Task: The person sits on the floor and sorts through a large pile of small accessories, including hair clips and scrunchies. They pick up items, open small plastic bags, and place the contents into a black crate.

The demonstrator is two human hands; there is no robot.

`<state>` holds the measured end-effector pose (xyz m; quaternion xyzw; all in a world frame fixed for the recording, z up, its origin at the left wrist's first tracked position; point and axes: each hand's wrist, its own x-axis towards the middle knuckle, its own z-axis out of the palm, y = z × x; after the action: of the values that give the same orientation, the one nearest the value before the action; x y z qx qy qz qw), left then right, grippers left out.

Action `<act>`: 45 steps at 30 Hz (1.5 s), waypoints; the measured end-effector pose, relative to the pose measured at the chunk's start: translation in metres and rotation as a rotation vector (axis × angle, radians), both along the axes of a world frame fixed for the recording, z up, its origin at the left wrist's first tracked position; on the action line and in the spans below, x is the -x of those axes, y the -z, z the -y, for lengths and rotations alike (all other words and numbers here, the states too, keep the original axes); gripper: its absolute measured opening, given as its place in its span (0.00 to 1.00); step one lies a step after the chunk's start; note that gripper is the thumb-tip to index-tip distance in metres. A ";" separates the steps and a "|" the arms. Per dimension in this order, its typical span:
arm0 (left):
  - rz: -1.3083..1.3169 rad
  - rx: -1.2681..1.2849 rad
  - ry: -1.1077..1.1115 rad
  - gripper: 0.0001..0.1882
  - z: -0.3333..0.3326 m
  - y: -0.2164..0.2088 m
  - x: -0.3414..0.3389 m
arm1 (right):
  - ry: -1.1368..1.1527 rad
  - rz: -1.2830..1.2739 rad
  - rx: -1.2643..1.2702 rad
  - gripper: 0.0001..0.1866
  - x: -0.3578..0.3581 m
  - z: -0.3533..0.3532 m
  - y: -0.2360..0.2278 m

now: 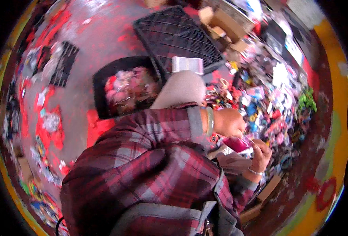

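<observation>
A small shiny magenta packet (pixel 237 144) with a clear, glossy edge is stretched between my two hands, right of the picture's middle. My left hand (pixel 230 122), with a pale bangle at the wrist, is closed in a fist at the packet's upper side. Pinched fingers of my right hand (pixel 261 154), which wears a thin silver bangle, grip its right edge. What the packet contains is too small and blurred to tell. Just beyond both hands spreads a heap of small mixed goods (pixel 266 102) in many colours.
Left of my knee stands a black crate (pixel 99 92) filled with pink and red wrapped items. A black plastic grid pallet (pixel 174 33) bears a white-and-pink packet (pixel 187 65). An opened cardboard box (pixel 229 27) lies far right; another carton (pixel 266 192) is near my right forearm.
</observation>
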<state>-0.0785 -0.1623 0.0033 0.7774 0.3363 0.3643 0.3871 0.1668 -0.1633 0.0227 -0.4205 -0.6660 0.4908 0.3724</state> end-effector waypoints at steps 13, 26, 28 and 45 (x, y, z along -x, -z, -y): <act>0.677 0.200 -0.770 0.09 0.074 -0.034 0.197 | 0.235 -0.402 0.304 0.12 0.013 -0.024 0.028; 1.192 0.461 -1.704 0.12 0.249 0.226 0.355 | 0.373 -0.314 0.783 0.10 -0.025 -0.038 0.097; 1.254 0.582 -1.695 0.10 0.252 0.250 0.347 | 0.352 -0.309 0.783 0.10 -0.024 -0.039 0.102; 1.101 0.742 -1.680 0.13 0.181 0.300 0.394 | 0.395 -0.100 0.760 0.08 -0.004 -0.022 0.102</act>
<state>-0.4728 -0.3434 -0.2968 -0.1410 0.6325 0.6897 0.3229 0.1713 -0.1416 -0.0789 -0.6230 -0.3259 0.6401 0.3097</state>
